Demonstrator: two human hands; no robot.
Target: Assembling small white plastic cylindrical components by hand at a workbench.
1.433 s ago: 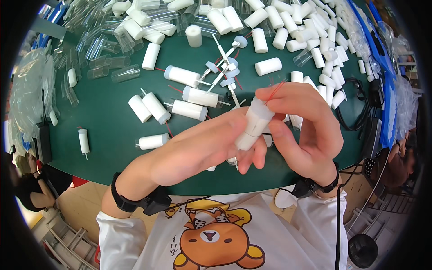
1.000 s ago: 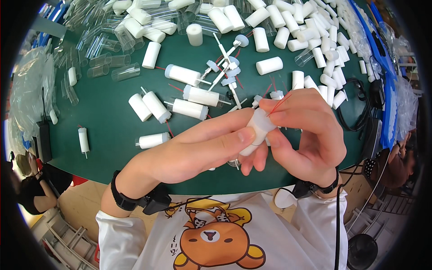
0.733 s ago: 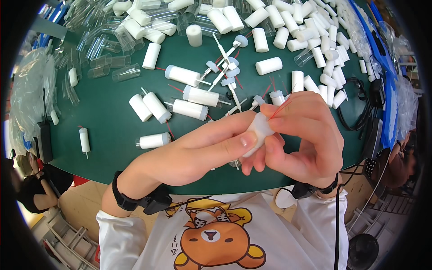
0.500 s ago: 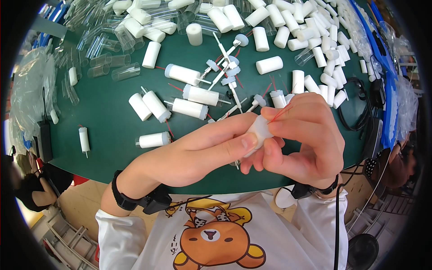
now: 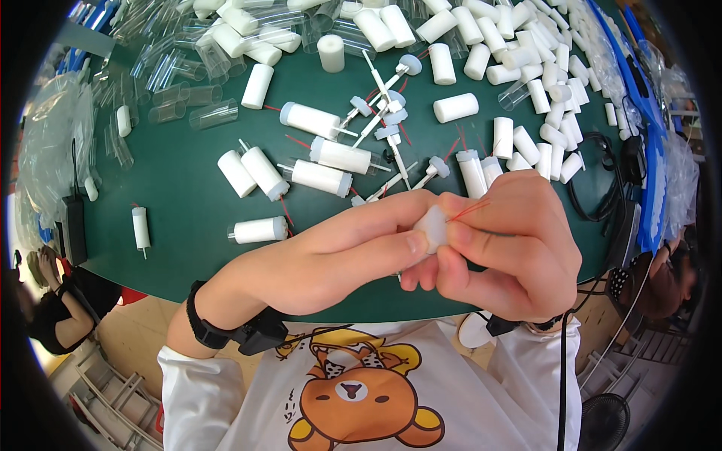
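I pinched a small white plastic cylinder [image 5: 433,225] between my left hand [image 5: 331,259] and right hand [image 5: 504,240], close above the near edge of the green table [image 5: 173,203], my right fingertips gripping its thin red wire [image 5: 468,213].

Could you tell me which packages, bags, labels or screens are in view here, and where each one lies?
Clear plastic bags: left edge of the green table, crumpled, see-through.
Clear plastic bags: right edge of the table beside blue strips, crumpled, see-through.
Black box: left table edge, flat, oblong, cable attached.
No labels, signs or screens show.
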